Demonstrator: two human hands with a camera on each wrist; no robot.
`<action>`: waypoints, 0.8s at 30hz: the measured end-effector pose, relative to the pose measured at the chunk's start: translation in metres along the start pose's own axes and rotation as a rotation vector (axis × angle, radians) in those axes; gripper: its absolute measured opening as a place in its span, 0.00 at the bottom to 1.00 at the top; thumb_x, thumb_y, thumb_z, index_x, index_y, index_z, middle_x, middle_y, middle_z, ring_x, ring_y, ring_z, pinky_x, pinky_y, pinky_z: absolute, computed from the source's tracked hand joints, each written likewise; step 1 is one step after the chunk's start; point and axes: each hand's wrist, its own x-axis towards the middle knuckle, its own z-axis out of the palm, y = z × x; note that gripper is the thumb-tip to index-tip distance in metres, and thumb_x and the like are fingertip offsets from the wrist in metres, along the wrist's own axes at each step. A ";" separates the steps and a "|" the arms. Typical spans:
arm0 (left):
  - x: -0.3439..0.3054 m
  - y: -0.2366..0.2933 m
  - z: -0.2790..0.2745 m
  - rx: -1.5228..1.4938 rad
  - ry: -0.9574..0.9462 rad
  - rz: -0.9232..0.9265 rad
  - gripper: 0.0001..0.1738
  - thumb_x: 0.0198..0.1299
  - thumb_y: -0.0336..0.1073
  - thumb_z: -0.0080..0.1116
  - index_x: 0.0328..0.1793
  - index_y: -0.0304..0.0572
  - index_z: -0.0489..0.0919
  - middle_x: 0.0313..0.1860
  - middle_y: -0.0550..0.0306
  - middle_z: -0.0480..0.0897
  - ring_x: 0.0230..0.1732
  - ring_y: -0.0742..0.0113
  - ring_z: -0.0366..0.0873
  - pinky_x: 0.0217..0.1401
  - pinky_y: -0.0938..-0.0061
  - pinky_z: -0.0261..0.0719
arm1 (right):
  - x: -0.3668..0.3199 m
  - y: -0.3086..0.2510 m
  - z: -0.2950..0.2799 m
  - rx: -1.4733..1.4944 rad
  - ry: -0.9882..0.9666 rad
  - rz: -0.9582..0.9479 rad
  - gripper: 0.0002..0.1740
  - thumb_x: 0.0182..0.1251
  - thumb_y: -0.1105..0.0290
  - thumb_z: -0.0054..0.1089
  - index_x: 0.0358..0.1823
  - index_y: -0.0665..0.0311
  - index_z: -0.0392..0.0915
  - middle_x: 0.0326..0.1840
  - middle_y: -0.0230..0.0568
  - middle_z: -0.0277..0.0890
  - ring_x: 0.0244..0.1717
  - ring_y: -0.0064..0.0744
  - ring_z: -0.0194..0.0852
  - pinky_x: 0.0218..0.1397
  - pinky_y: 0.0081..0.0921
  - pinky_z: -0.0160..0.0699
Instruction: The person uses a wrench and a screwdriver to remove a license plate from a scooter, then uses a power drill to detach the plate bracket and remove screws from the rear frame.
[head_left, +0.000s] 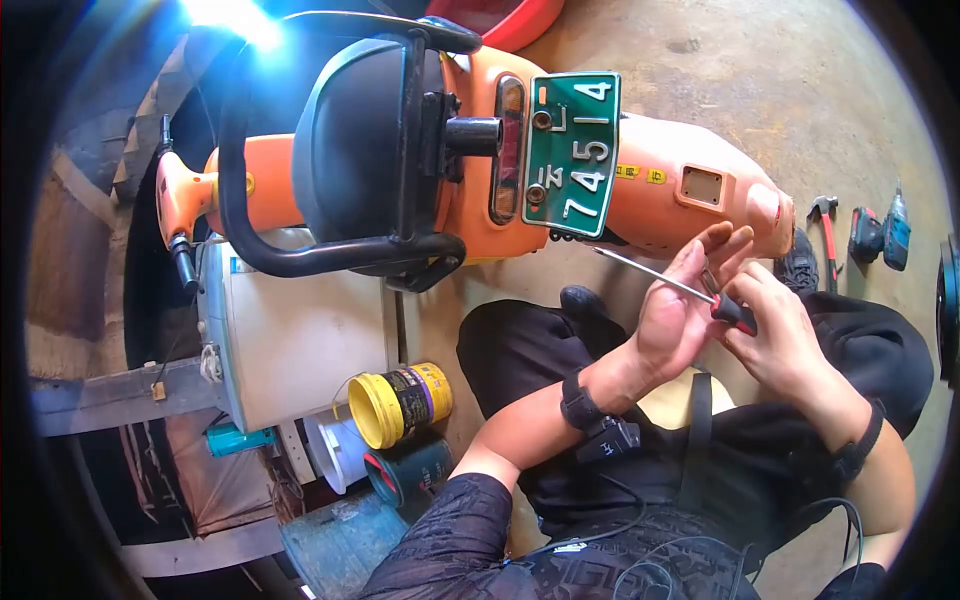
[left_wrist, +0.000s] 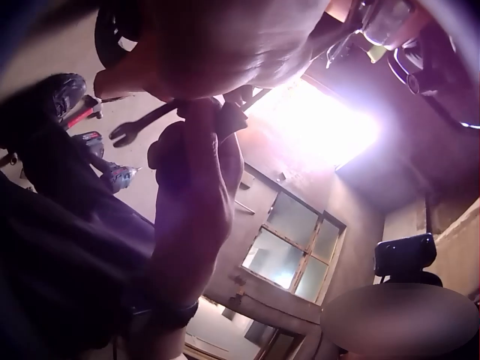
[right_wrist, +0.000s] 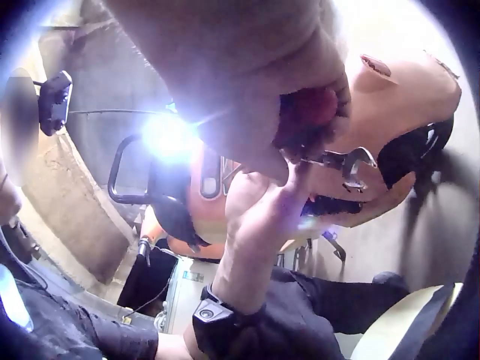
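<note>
My right hand grips the red-and-black handle of a screwdriver. Its long shaft crosses over my left palm, the tip pointing toward the scooter's license plate. Palm up, my left hand has its fingers loosely extended, right beside the right hand's fingertips. A metal open-end wrench sticks out between the two hands; its open end also shows as a dark shape in the left wrist view, and the hands hide its other end. Close in front is the orange scooter, with a black seat and rear rack.
On the floor at right lie a red-handled hammer and a blue cordless drill, near my shoe. A yellow bucket, other buckets and a white box stand at left. A red basin is behind the scooter.
</note>
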 end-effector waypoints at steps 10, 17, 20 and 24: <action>-0.009 0.016 0.017 0.193 -0.057 0.092 0.29 0.76 0.48 0.33 0.77 0.42 0.60 0.79 0.46 0.58 0.79 0.53 0.55 0.80 0.58 0.50 | 0.008 -0.004 0.006 -0.135 0.208 -0.253 0.14 0.52 0.75 0.67 0.40 0.63 0.75 0.37 0.46 0.78 0.41 0.53 0.78 0.47 0.42 0.78; -0.012 0.019 -0.003 0.383 0.042 -0.048 0.29 0.76 0.52 0.40 0.73 0.40 0.65 0.66 0.48 0.74 0.64 0.58 0.73 0.71 0.63 0.65 | -0.004 -0.023 -0.088 0.364 0.753 -0.253 0.08 0.67 0.68 0.64 0.36 0.64 0.76 0.27 0.33 0.74 0.29 0.19 0.72 0.34 0.23 0.71; -0.018 0.010 -0.017 0.472 0.135 -0.148 0.25 0.75 0.46 0.44 0.71 0.39 0.67 0.63 0.49 0.77 0.62 0.60 0.75 0.68 0.66 0.68 | -0.019 0.004 -0.153 0.323 1.085 -0.378 0.10 0.68 0.67 0.60 0.33 0.67 0.78 0.21 0.39 0.77 0.19 0.27 0.77 0.22 0.27 0.70; -0.018 0.004 -0.034 0.593 0.280 -0.282 0.22 0.74 0.43 0.48 0.68 0.40 0.70 0.59 0.52 0.79 0.58 0.63 0.77 0.64 0.69 0.72 | -0.058 0.149 -0.226 0.122 1.295 -0.424 0.10 0.72 0.66 0.58 0.34 0.63 0.80 0.26 0.29 0.77 0.28 0.18 0.74 0.35 0.17 0.72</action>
